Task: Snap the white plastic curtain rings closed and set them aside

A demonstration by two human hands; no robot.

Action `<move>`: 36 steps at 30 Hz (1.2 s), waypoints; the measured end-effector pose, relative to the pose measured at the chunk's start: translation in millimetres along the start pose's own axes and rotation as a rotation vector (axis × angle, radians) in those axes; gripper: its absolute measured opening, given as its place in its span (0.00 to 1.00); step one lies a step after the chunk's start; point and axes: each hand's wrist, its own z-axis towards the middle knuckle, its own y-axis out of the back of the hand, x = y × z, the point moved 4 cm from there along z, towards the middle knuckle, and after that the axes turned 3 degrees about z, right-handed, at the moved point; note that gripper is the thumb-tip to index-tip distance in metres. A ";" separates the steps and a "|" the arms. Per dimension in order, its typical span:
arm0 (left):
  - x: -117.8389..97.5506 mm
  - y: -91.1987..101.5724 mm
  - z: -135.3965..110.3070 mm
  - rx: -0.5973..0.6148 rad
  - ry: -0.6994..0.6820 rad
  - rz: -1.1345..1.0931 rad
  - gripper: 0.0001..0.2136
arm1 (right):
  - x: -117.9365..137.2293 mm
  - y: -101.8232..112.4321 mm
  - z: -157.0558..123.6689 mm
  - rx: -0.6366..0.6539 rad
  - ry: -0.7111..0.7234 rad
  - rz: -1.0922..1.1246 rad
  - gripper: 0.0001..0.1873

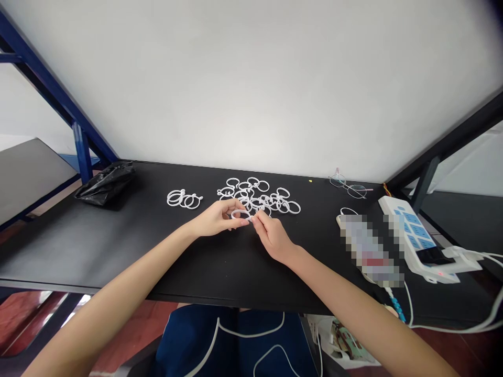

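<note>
My left hand [218, 217] and my right hand [271, 235] meet over the middle of the black table [118, 246]. Together they pinch one white plastic ring [240, 214], the left hand's fingers on its left side and the right hand's fingertips on its right end. Just behind the hands lies a loose pile of several white rings [259, 196]. A smaller group of white rings [184, 199] sits apart to the left of the pile.
A crumpled black plastic bag [105, 183] lies at the back left. A pair of glasses [349, 186] rests at the back right. A white and blue power strip [418, 238] with cables sits at the right edge, beside a blurred object [367, 246].
</note>
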 end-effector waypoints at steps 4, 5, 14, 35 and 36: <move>-0.1 0.5 -0.4 -0.006 -0.006 0.004 0.17 | 1.0 -0.3 0.0 -0.003 -0.003 0.006 0.15; 0.2 0.5 -0.5 -0.009 -0.005 0.008 0.17 | 1.2 -0.3 0.0 -0.002 -0.010 0.007 0.16; -2.7 4.9 -1.5 -0.053 -0.016 0.237 0.19 | 3.3 0.7 1.5 -0.001 -0.027 0.001 0.18; 17.3 77.9 -26.2 -0.534 0.505 1.401 0.25 | 2.0 -1.7 1.1 0.070 -0.058 -0.046 0.15; 17.8 77.1 -26.1 -0.515 0.507 1.402 0.25 | 2.4 -1.9 1.3 0.071 -0.054 -0.050 0.15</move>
